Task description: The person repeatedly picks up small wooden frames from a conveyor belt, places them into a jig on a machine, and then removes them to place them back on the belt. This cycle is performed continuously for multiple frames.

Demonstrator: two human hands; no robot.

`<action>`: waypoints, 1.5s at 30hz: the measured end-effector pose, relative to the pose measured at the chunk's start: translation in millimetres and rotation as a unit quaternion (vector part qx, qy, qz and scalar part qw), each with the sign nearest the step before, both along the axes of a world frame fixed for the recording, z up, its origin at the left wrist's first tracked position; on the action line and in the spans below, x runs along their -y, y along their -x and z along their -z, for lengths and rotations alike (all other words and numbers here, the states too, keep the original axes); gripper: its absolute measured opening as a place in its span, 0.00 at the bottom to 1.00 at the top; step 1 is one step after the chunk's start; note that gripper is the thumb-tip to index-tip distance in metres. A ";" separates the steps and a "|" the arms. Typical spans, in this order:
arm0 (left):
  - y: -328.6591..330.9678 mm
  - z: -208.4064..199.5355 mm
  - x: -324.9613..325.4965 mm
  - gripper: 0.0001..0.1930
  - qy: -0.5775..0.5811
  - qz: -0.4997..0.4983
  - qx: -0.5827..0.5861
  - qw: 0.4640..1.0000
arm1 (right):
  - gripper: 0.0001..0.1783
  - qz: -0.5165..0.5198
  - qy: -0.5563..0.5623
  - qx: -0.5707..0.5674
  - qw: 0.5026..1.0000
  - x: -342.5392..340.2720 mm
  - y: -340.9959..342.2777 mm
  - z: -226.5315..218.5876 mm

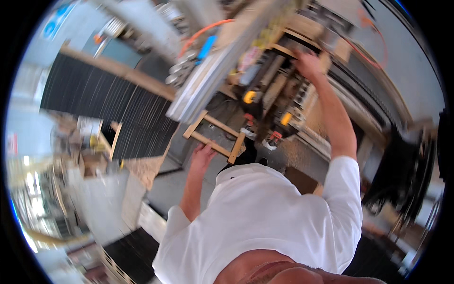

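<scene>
My left hand (pixel 202 155) is closed on the near rail of a small rectangular frame of light wood (pixel 221 126), held low in front of my body. Its middle is open, and I see the floor through it. My right arm stretches far forward. At its end my right hand (pixel 309 65) is bent over a light wooden frame piece with black edges (pixel 283 49), which lies at the far end of a machine (pixel 269 90). Motion blurs these fingers, but they look closed on that piece. Yellow and red-tipped clamp-like parts (pixel 249 97) stand on the machine's near side.
A long metal beam (pixel 189 102) slants beside the machine. To the left is a large stack of black-edged strips (pixel 109 99). Wood shavings (pixel 302 156) lie on the floor near a brown box (pixel 301 181). An orange hose (pixel 201 32) curves at the back. Black cloth (pixel 395 165) hangs on the right.
</scene>
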State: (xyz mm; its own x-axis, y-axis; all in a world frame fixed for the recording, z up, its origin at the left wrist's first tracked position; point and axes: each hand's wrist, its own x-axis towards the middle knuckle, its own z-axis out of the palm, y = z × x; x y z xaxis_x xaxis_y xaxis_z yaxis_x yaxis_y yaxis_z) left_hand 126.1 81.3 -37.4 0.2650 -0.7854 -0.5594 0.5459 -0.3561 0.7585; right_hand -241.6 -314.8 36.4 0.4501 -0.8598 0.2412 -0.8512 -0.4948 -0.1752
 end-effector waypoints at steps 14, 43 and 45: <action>-141.9 -156.2 -128.3 0.15 0.184 -0.180 0.174 0.951 | 0.30 0.089 -0.001 -0.021 0.996 -6.7 -6.3 -9.7; -320.7 -223.1 -69.8 0.25 0.000 0.123 0.795 0.594 | 0.10 0.223 -0.072 0.426 0.874 -386.4 -117.2 42.5; -325.4 -215.3 -56.4 0.26 -0.041 0.129 0.792 0.595 | 0.11 0.256 -0.066 0.436 0.860 -407.7 -89.4 53.1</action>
